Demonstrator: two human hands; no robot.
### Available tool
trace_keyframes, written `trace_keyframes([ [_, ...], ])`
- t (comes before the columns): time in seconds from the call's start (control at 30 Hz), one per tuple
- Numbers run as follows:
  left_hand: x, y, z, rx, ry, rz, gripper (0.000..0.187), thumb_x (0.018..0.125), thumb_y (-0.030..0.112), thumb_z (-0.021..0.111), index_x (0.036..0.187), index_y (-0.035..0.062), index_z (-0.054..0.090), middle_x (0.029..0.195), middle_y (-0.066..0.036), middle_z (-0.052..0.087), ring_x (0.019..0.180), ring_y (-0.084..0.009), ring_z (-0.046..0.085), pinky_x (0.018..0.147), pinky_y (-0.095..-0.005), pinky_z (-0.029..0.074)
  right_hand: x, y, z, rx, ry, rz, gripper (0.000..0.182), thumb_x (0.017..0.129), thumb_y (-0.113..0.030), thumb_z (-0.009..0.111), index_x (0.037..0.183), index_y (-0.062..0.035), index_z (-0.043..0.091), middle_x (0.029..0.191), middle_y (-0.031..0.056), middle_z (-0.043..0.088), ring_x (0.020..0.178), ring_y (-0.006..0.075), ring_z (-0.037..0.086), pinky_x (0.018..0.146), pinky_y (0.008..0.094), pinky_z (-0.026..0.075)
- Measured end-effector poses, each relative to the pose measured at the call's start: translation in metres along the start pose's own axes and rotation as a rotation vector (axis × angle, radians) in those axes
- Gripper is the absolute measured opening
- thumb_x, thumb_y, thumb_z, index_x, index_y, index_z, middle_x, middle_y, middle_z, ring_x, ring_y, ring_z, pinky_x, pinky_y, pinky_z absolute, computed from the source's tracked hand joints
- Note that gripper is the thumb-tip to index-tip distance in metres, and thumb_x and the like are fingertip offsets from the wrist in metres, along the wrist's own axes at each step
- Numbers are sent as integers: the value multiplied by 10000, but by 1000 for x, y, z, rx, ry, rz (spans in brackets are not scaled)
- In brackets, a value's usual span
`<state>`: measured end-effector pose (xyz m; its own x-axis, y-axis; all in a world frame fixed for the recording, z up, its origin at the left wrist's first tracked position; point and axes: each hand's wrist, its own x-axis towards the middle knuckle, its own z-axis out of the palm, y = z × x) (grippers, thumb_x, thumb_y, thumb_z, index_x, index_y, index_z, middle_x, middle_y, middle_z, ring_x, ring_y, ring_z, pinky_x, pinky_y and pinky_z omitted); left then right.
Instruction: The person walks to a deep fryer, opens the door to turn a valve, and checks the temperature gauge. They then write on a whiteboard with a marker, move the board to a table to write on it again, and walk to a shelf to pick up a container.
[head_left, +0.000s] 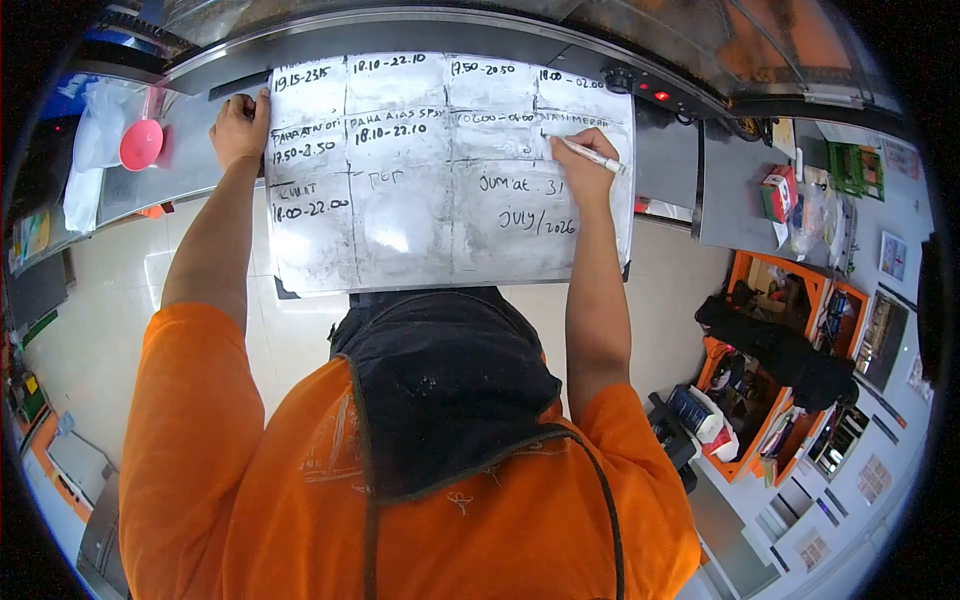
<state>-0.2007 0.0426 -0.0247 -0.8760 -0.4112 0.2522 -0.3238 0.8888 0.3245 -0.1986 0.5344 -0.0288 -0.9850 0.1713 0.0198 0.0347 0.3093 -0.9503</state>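
Observation:
A whiteboard (420,240) with ruled boxes and handwritten words and times lies tilted against the dark counter edge in front of me. My left hand (240,130) holds its upper left edge, fingers curled beside the frame. In my right hand (588,165) is a white marker (592,153), pinched between the fingers. The marker's tip end is at the board, in the right-hand box below the words "NASI MERAH". Lower on the board, "jumat 31 july/2026" is written in thinner strokes.
A pink dipper (141,146) and a clear plastic bag (97,125) lie on the counter at left. On the right are a red-and-white box (777,192), a green crate (856,170) and an orange shelf (740,275) with dark cloth (780,350) over it.

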Motion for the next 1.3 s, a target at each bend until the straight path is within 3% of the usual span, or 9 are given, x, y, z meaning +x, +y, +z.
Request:
trace_keyframes([
  [0.17, 2, -5, 5, 9, 0, 6, 427, 817, 505, 524, 763, 87, 598, 821, -79, 619, 836, -276, 581, 794, -396, 387, -3, -20, 4, 110, 73, 101, 238, 659, -80, 783, 640, -36, 551, 616, 34, 606, 548, 68, 519, 497, 234, 421],
  [0.43, 2, -4, 5, 16, -4, -5, 431, 814, 510, 525, 743, 90, 590, 804, -85, 612, 825, -283, 579, 779, -402, 388, 3, 11, -3, 5, 40, 1, 252, 651, -61, 776, 630, -37, 527, 591, 24, 576, 529, 81, 514, 482, 242, 413],
  [0.57, 2, -7, 7, 20, -15, 3, 432, 815, 512, 524, 741, 91, 589, 808, -84, 610, 828, -283, 579, 778, -403, 387, -1, -8, -3, 59, 53, 38, 259, 651, -61, 774, 620, -43, 517, 589, 20, 568, 534, 79, 510, 482, 243, 408],
  [0.73, 2, -6, 6, 21, -11, 0, 434, 817, 511, 522, 742, 89, 588, 808, -83, 609, 833, -284, 578, 787, -401, 384, 2, 10, -5, 70, 68, 31, 248, 666, -44, 754, 625, -42, 509, 579, 43, 576, 517, 95, 532, 473, 246, 422],
  [0.87, 2, -4, 4, 1, -21, -4, 435, 820, 508, 520, 742, 85, 583, 814, -84, 611, 837, -281, 577, 793, -399, 383, -4, -22, 2, 117, 117, 100, 245, 672, -35, 741, 631, -42, 500, 585, 49, 583, 508, 99, 535, 466, 249, 422],
  [0.97, 2, -2, 2, 1, -16, 11, 436, 821, 506, 521, 740, 82, 580, 814, -84, 614, 836, -279, 579, 788, -398, 383, 0, -3, -4, -27, 65, -20, 238, 680, -25, 731, 637, -35, 497, 583, 60, 589, 498, 105, 539, 462, 250, 424],
  [1.17, 1, -3, 4, 4, 3, 13, 436, 817, 510, 528, 739, 85, 581, 787, -75, 617, 800, -282, 587, 765, -398, 388, 0, -8, 1, 148, 144, 18, 220, 659, -26, 717, 640, -28, 498, 561, 73, 585, 483, 111, 538, 462, 255, 432],
  [1.3, 0, -4, 6, -32, 36, 25, 431, 812, 512, 536, 734, 91, 588, 778, -72, 617, 785, -283, 589, 751, -399, 392, 0, -5, -2, -6, 140, -29, 215, 671, -4, 704, 650, -28, 491, 569, 79, 588, 476, 115, 541, 457, 257, 437],
])
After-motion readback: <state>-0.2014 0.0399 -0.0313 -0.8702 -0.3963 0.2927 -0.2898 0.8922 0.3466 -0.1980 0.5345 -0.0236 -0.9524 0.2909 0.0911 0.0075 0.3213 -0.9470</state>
